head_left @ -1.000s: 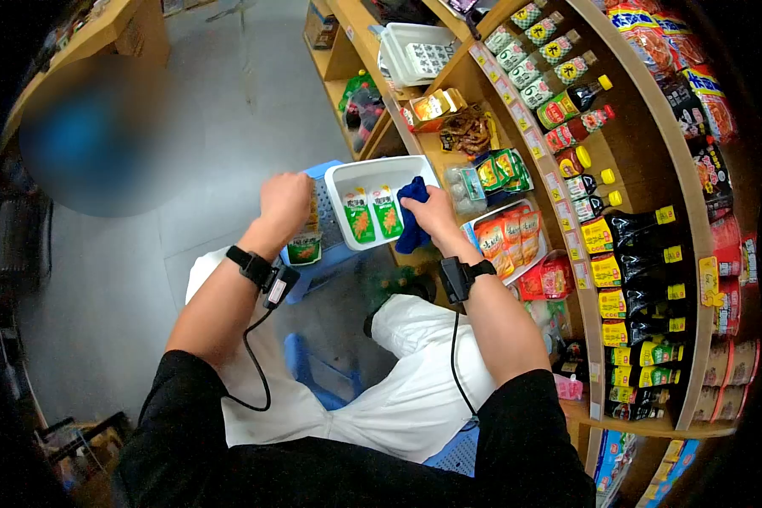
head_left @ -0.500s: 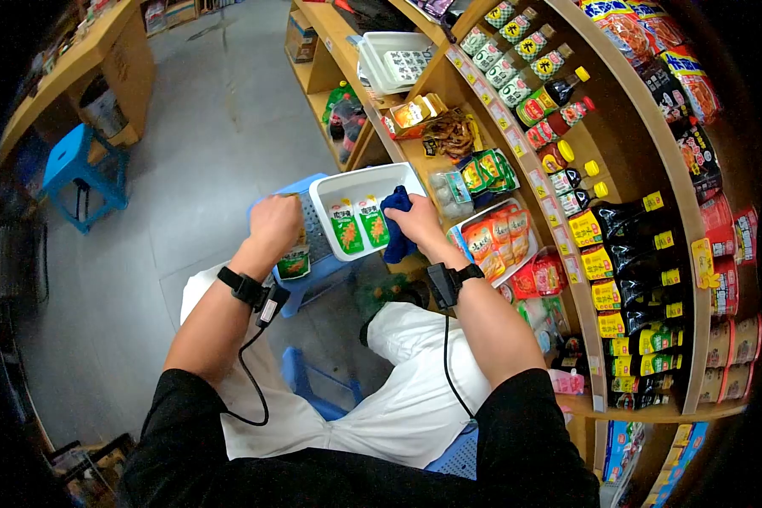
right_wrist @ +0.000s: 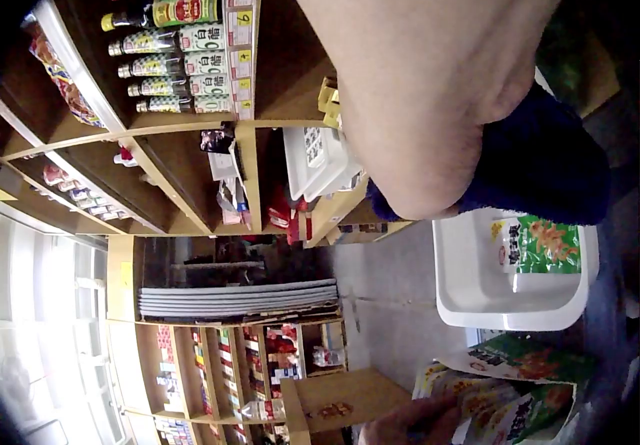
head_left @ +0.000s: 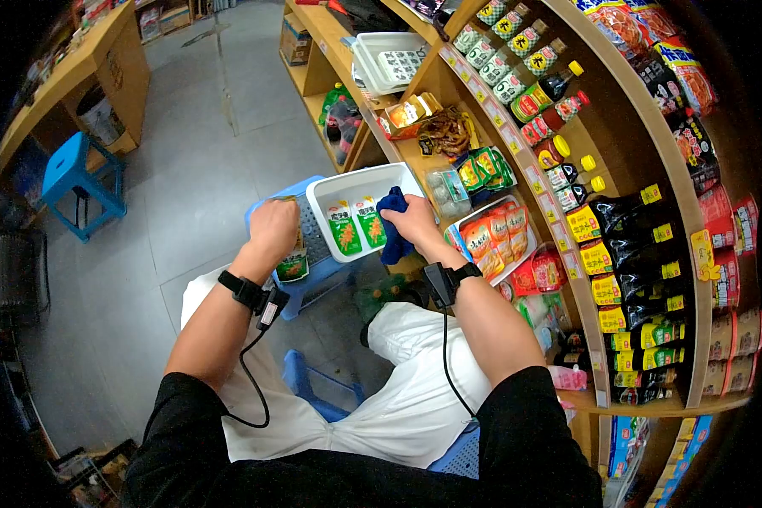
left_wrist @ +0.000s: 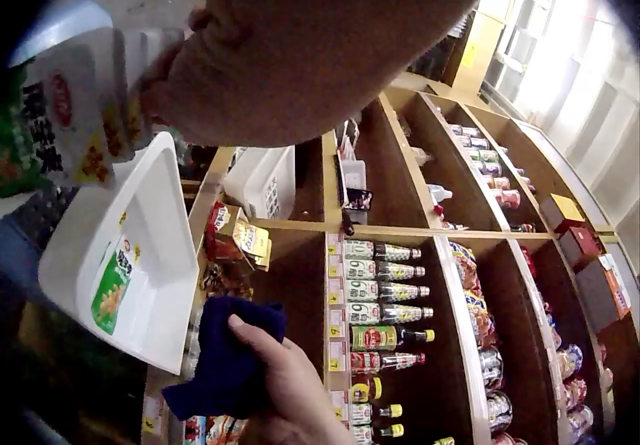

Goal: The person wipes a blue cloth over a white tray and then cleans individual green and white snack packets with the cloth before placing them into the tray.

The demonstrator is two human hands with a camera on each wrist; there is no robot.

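Observation:
My left hand (head_left: 275, 230) grips several green-and-white snack packets (left_wrist: 70, 110), fanned together in the left wrist view. In the head view they are mostly hidden below the fist, just left of a white plastic tray (head_left: 366, 179). Two similar packets (head_left: 345, 229) lie side by side on the tray's bottom. My right hand (head_left: 415, 222) holds a bunched dark blue cloth (head_left: 395, 241) at the tray's right edge, thumb on top of the fabric in the left wrist view.
The tray stands on a blue perforated stool (head_left: 315, 248). To the right, a wooden shelf (head_left: 559, 190) bears sauce bottles (head_left: 618, 254), an orange-packet tray (head_left: 493, 241) and other snacks. Another blue stool (head_left: 83, 182) stands on the grey floor at left.
The head view has shifted, bringing the far blue stool into sight where a blur was. Both hands keep their holds on the packets and the cloth, beside the tray.

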